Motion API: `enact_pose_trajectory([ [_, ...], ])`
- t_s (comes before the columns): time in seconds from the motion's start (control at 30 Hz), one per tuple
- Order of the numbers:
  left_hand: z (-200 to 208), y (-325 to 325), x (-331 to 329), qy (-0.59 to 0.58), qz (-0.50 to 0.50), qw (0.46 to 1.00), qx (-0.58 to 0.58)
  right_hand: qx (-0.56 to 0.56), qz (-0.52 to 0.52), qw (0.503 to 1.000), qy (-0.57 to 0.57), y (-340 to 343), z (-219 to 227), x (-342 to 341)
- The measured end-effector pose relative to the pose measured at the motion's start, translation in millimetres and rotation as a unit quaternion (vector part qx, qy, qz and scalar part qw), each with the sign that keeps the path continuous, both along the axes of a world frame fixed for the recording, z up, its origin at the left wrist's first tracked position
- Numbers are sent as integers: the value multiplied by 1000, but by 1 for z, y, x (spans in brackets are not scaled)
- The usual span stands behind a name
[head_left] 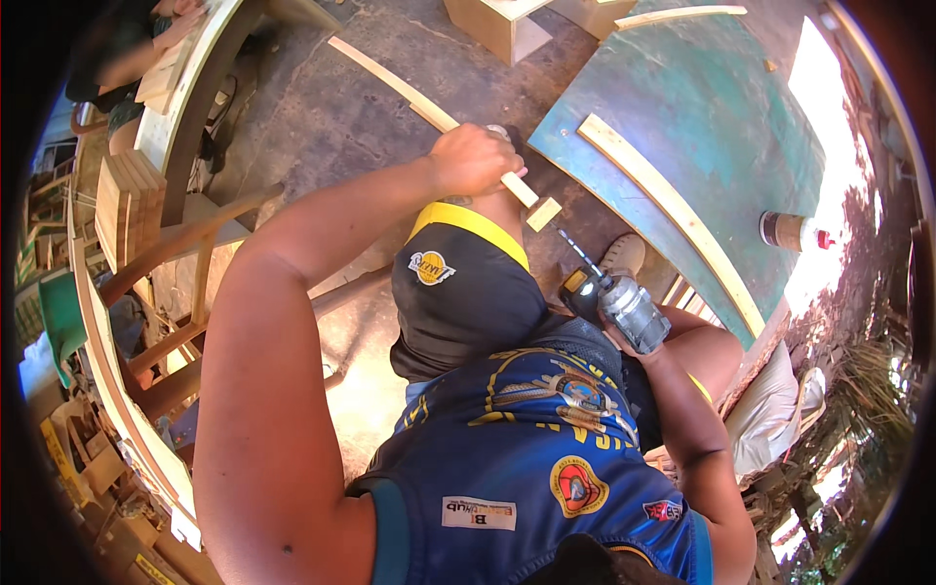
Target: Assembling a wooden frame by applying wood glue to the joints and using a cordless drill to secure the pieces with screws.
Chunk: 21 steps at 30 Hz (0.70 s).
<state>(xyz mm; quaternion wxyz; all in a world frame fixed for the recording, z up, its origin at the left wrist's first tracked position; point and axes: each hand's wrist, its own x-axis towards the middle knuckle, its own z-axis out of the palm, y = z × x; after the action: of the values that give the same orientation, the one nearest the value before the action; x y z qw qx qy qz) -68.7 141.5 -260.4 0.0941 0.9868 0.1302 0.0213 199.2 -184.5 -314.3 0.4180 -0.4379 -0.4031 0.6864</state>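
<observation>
My left hand point(475, 159) is wrapped round a long, narrow wooden strip point(390, 81) that slants over my left knee. At the strip's near end sits a small wooden block point(544, 214). My right hand point(616, 337), mostly hidden behind the tool, grips a cordless drill point(636, 314) with its lamp lit. The long drill bit point(579, 251) points up toward the block, with a gap between its tip and the wood.
A worn green board point(702, 97) to the right carries a curved wooden strip point(673, 210) and a bottle point(788, 232) with a red tip. Stacked wooden pieces point(130, 208) stand at left. Another person's hand point(180, 27) rests near wood at upper left. A sandaled foot point(624, 255) shows beyond the drill.
</observation>
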Motion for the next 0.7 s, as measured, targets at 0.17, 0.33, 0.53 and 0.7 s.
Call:
enact_pose_trajectory([
  [0.17,-2,-1,3,-23,-2,1000,12,-9,-64,996,60,-4,-11,-8],
  [0.33,-2,-5,0,-23,25,999,11,106,53,964,-238,-1,-10,4],
  [0.53,-1,-4,0,14,13,1000,5,-126,50,974,-179,13,-1,-2],
  [0.7,-1,-4,0,15,4,1000,10,-102,-65,991,61,4,-12,-1],
])
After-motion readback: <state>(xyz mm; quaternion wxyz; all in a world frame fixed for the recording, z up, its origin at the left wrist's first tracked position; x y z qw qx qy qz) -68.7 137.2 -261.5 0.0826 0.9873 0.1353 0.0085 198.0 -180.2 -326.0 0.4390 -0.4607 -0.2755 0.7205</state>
